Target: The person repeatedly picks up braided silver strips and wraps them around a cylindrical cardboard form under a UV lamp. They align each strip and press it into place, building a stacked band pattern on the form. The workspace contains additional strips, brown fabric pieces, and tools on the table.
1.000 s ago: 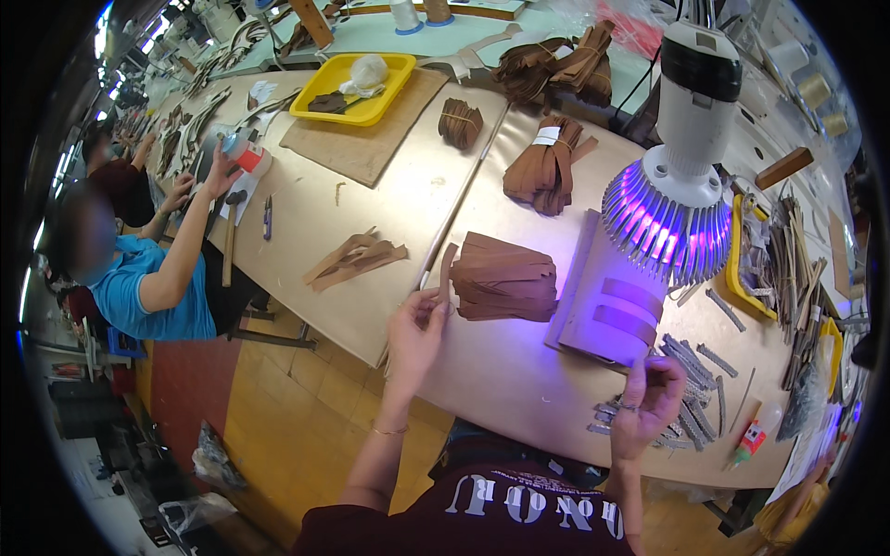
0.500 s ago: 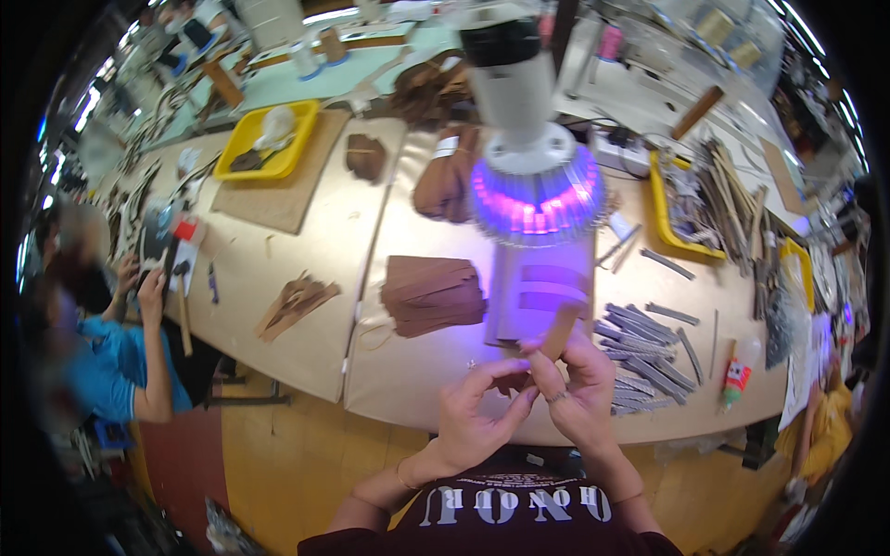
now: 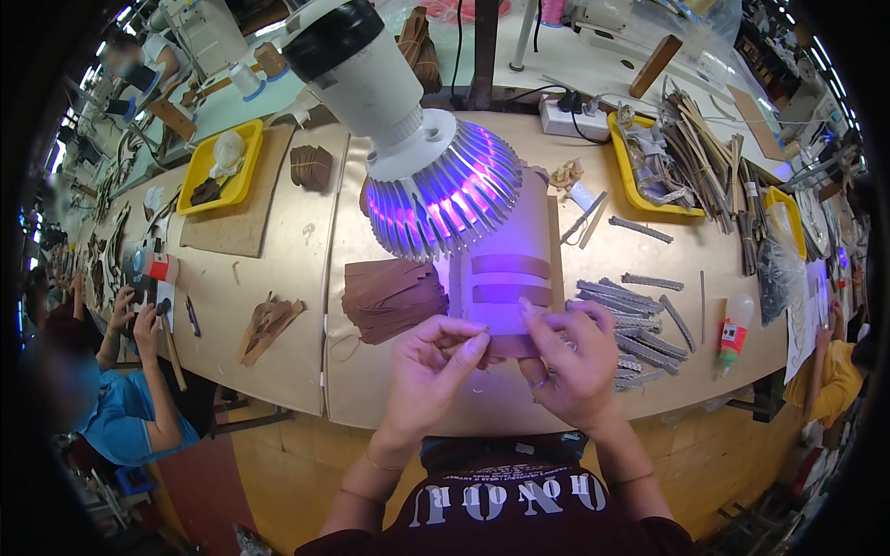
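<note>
A short brown strip [image 3: 512, 347] is stretched level between my hands, low over the near end of a lamp-lit board [image 3: 510, 322]. My left hand [image 3: 434, 371] pinches its left end between thumb and fingertips. At the other end, the fingers of my right hand [image 3: 577, 363] close round the strip, with the index finger reaching toward the board. Two similar strips, an upper one [image 3: 510, 266] and a lower one [image 3: 508, 295], lie parallel on that board. Above them hangs a finned lamp [image 3: 445, 190] glowing purple. Left of the board lies a fanned stack of brown strips [image 3: 391, 301].
Grey braided strips [image 3: 635, 324] lie right of my hands, near a bottle [image 3: 733, 334]. Yellow trays stand at the back left [image 3: 190, 205] and back right [image 3: 691, 211]. Brown scraps [image 3: 270, 326] lie to the left. A co-worker in blue [image 3: 139, 408] sits at the far left.
The strip has gone from tilted upright to level, and my hands have spread apart along it. My view has shifted, so the lamp appears further left.
</note>
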`<state>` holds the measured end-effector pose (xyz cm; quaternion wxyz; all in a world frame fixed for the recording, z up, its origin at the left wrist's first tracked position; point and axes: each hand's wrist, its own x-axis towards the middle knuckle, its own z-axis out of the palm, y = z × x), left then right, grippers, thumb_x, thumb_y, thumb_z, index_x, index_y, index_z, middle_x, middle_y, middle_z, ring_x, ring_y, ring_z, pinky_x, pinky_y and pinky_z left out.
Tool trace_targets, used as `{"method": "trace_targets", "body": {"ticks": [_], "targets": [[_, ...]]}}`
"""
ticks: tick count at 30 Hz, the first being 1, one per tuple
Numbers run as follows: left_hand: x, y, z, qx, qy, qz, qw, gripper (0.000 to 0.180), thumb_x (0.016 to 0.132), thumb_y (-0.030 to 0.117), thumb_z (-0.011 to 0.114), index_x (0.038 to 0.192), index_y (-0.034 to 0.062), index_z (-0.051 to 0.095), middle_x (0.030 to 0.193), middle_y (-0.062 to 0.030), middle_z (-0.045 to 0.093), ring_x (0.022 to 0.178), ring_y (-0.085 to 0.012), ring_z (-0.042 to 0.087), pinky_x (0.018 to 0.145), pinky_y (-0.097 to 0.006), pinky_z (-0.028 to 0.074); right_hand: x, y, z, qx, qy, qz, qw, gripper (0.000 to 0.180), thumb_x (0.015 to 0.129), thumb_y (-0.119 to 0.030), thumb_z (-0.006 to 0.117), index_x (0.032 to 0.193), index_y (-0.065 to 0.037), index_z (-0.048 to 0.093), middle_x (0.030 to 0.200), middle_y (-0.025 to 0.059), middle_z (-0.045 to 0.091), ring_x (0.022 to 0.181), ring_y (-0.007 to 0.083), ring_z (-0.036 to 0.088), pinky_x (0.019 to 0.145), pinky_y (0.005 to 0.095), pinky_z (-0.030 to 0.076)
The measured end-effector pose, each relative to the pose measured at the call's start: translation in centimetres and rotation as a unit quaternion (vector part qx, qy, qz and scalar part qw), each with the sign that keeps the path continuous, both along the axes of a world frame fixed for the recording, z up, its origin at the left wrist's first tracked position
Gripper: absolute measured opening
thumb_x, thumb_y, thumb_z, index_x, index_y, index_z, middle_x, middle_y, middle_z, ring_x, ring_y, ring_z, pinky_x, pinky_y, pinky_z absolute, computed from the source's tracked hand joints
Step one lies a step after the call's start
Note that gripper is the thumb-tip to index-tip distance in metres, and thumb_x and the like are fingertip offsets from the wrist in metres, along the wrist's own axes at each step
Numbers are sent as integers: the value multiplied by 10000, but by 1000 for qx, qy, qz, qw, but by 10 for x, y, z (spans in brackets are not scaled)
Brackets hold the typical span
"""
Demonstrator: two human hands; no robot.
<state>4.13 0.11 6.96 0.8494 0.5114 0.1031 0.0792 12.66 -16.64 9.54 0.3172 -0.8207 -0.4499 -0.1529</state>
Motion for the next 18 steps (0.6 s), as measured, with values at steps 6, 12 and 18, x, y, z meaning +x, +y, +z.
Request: {"method": "trace_targets", "body": {"ticks": [6,12,18], "targets": [[31,13,3,71,23,54,996,151,884,15,697,1019,-36,653,928,-86,696,788,-133,668,704,-259,546,33,-11,-2,165,448,57,877,397,889,-141,703,1256,-24,611,827,22,591,747,102,543,685,248,456],[81,31,-55,327,-23,172,929,197,862,43,731,1035,2,644,919,-42,663,822,-104,633,716,-249,530,75,8,-22,207,457,-43,864,266,916,-59,648,1176,-12,618,806,-19,562,759,57,531,713,213,445],[94,37,-130,475,0,188,860,211,892,92,662,1075,19,584,1047,-68,601,913,-146,594,792,-326,504,88,11,-45,184,449,-87,870,310,904,-78,669,1192,-28,564,810,-28,552,749,52,530,669,213,439]]}}
